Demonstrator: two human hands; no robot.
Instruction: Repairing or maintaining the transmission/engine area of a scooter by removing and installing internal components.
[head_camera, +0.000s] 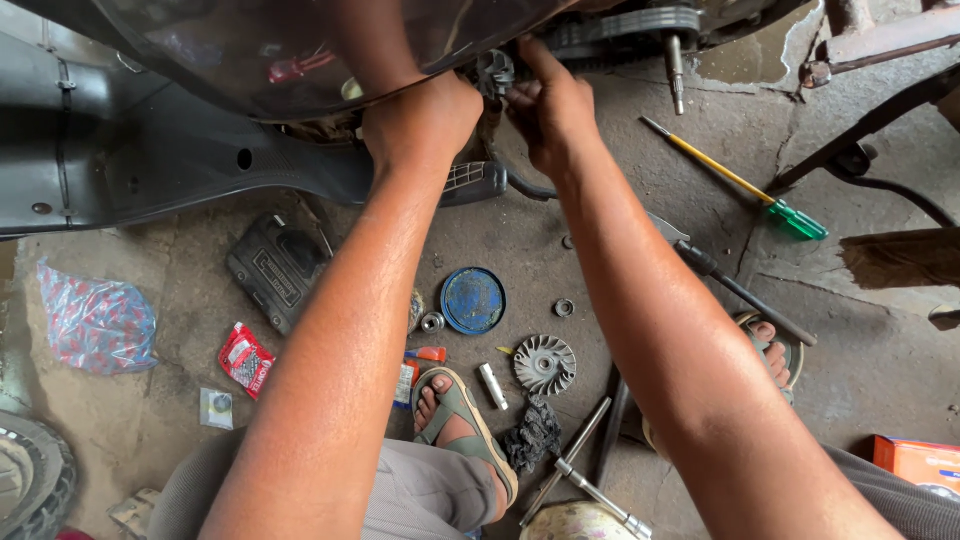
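Both my arms reach up under a dark scooter body (180, 130) at the top of the head view. My left hand (420, 125) is curled, its fingers hidden behind the shiny panel edge. My right hand (548, 105) pinches a small grey metal part (495, 72) beside the drive belt (620, 25) and a protruding shaft (677, 75). What my left hand holds is hidden.
On the concrete floor lie a green-handled screwdriver (745, 185), a long black-handled tool (740, 290), a blue round lid (473, 300), a finned metal disc (545, 364), a black cover (278, 268), a red packet (246, 360), socket wrenches (590, 480) and a tyre (30, 480).
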